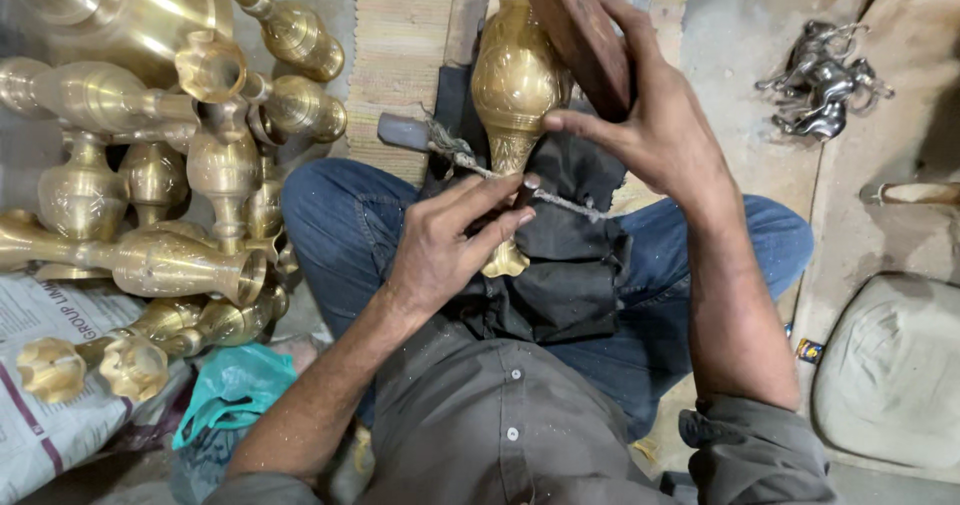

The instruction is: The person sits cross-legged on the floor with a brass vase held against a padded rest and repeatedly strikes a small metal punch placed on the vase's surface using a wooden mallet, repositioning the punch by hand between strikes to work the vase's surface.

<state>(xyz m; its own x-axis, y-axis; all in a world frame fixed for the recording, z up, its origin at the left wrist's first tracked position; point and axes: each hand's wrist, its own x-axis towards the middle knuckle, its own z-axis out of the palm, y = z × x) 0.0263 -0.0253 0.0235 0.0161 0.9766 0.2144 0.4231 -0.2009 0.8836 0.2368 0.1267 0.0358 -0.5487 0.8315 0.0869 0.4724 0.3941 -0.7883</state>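
An engraved brass vase lies across my lap on a black cloth, its flared foot toward me. My left hand pinches a thin dark tool against the vase's narrow stem, next to a frayed cord stretched over it. My right hand holds a brown wooden block above the vase's body, thumb stretched toward the brass. I sit cross-legged in blue jeans.
Several finished brass vases are heaped at my left, some on newspaper. A teal plastic bag lies by my left knee. Silvery metal pieces sit at the upper right, a grey cushion at the right.
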